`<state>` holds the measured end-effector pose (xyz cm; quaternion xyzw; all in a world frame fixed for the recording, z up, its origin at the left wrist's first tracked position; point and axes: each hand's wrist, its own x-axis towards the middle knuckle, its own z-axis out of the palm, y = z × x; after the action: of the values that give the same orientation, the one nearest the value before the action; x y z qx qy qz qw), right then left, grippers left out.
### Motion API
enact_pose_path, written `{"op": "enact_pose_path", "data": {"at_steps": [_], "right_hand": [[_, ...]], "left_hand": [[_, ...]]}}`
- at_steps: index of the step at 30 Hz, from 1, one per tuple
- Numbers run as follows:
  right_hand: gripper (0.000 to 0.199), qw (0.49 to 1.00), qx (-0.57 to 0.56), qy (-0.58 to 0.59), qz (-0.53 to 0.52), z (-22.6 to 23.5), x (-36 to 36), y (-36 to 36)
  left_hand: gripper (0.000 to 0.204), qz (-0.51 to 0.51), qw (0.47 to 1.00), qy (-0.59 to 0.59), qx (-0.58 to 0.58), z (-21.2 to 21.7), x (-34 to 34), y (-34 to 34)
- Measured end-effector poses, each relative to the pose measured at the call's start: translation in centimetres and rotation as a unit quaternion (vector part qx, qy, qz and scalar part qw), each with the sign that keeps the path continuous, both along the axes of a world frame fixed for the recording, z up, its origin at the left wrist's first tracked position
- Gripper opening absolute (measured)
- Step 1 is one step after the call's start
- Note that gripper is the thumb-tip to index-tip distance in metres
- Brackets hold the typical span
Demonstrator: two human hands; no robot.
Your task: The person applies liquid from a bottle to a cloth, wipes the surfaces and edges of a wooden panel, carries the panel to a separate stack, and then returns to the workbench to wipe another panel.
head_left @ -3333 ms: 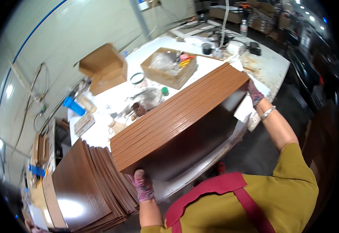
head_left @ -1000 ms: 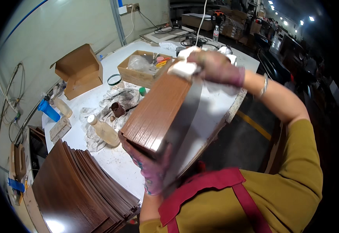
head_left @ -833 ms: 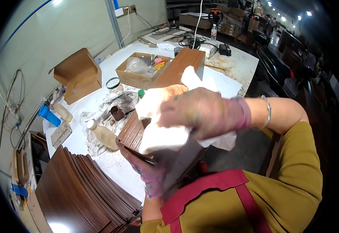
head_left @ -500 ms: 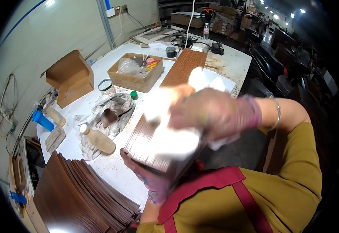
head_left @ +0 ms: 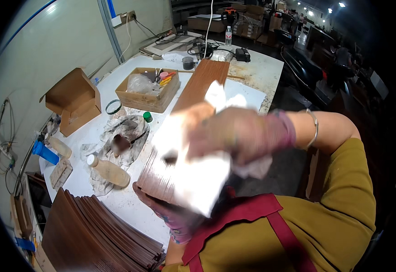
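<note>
A long brown wood-grained board runs from the table toward my body, its near end reaching past the table edge. My left hand, in a stained pinkish glove, grips that near end from below; most of its fingers are hidden. Pressed on the board's upper face is a crumpled white cloth, held in my gloved right hand. That hand and the cloth are smeared by motion, and glare hides part of the board's surface.
Dark brown boards are stacked at lower left. On the white table stand a capped bottle, a stained rag with a brown-stained object, a green cap, a filled carton and an open cardboard box.
My right hand and the white cloth have shifted slightly left over the board, and the cloth's lower part hangs differently. My left hand keeps its grip. The whole view has shifted a little.
</note>
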<state>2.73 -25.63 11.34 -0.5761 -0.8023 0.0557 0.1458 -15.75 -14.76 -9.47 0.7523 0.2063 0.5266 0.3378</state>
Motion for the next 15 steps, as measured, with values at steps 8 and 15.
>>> {"op": "enact_pose_path", "data": {"at_steps": [8, 15], "right_hand": [[0.038, 0.919, 0.044, -0.056, -0.389, -0.2, 11.1, 0.1], [0.023, 0.994, 0.11, -0.017, 0.018, -1.8, -4.4, 1.7]], "left_hand": [[0.116, 0.018, 0.998, 0.001, 0.057, 2.5, 0.3, -0.9], [0.098, -0.02, 0.997, 0.038, 0.061, 1.3, -0.5, 0.6]]}}
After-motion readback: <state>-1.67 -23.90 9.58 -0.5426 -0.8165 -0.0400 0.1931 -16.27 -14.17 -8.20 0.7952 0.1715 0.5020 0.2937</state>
